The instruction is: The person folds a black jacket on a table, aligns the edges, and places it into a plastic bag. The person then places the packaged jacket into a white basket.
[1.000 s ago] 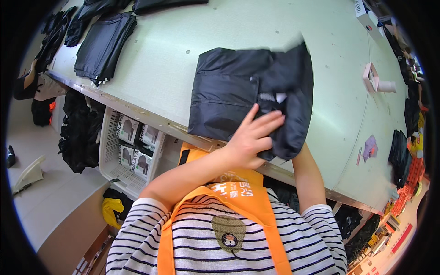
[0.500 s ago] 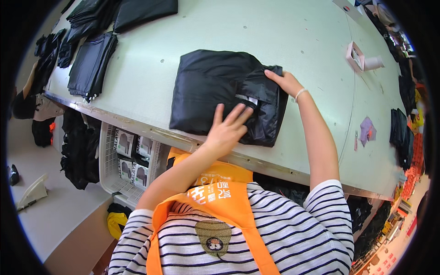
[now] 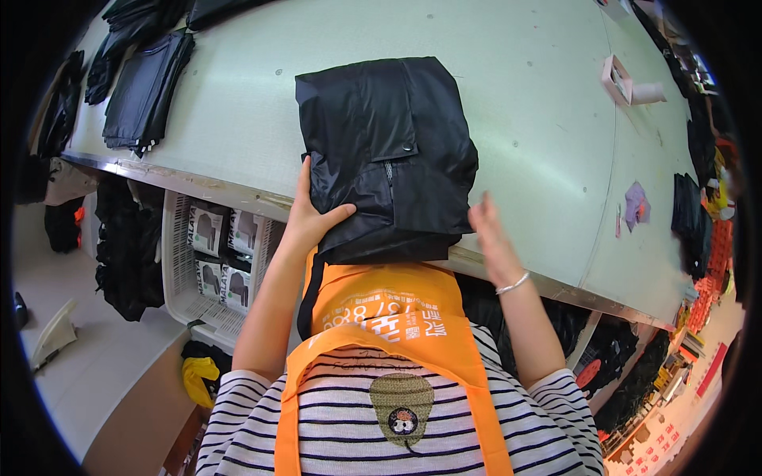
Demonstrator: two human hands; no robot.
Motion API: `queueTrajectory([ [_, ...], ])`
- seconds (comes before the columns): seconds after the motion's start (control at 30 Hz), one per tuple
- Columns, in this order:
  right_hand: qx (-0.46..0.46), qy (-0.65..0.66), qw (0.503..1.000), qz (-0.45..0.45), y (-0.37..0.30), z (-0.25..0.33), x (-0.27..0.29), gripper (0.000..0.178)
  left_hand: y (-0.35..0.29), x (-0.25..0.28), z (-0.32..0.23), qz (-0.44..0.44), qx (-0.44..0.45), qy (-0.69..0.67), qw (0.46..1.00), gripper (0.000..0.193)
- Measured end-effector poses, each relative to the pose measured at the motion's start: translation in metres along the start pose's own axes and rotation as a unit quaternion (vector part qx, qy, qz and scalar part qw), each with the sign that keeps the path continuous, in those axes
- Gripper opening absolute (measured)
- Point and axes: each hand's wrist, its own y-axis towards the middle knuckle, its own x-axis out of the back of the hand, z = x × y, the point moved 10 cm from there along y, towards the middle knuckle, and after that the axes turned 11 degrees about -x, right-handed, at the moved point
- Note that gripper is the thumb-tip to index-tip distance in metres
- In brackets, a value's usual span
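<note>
The left edge of the folded black garment (image 3: pixel 436 186) is met by the left hand (image 3: pixel 311 216); its thumb is laid over the cloth and its forefinger is stretched along the edge, with a wide gap kept between the two; whether the cloth is pinched by the remaining fingers cannot be told, as they are hidden; the opposite edge is faced by the right hand (image 3: pixel 497 242), which is held flat, fingers extended and nothing grasped, though whether the cloth is touched cannot be made out; a pale bracelet (image 3: pixel 512 284) is worn at that wrist.

Between the hands, a silver snap (image 3: pixel 407 148) and a short zipper (image 3: pixel 389 173) are shown on the garment, whose near end is brought over the edge of the pale green table (image 3: pixel 540 159); just nearer than the hands, an orange apron (image 3: pixel 397 279) is partly covered by it.

Farther out, below and left of the left hand, a white basket (image 3: pixel 169 270) is filled with printed packages (image 3: pixel 208 230); beyond it, up and left, a stack of folded black garments (image 3: pixel 144 91) is laid on the table; well to the right of the right hand, a purple cloth (image 3: pixel 636 205) is placed beside a thin tool (image 3: pixel 618 220); farther beyond, a pink holder (image 3: pixel 613 78) and a white cylinder (image 3: pixel 649 94) are set together.
</note>
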Motion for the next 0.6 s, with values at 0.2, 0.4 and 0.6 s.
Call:
queueTrajectory([
  [0.2,0.146,-0.072,0.983,-0.086,0.046,0.093,0.009,0.094,-0.002,0.006,0.026,-0.028,-0.030,0.117,0.992,0.121],
  [0.4,0.207,-0.110,0.962,-0.142,0.057,0.067,-0.024,0.098,-0.034,0.002,0.043,-0.037,0.096,-0.021,0.994,0.091],
  [0.6,0.265,-0.263,0.926,0.064,-0.023,0.064,-0.034,0.127,-0.032,0.005,0.053,0.007,0.176,-0.092,0.980,0.077],
])
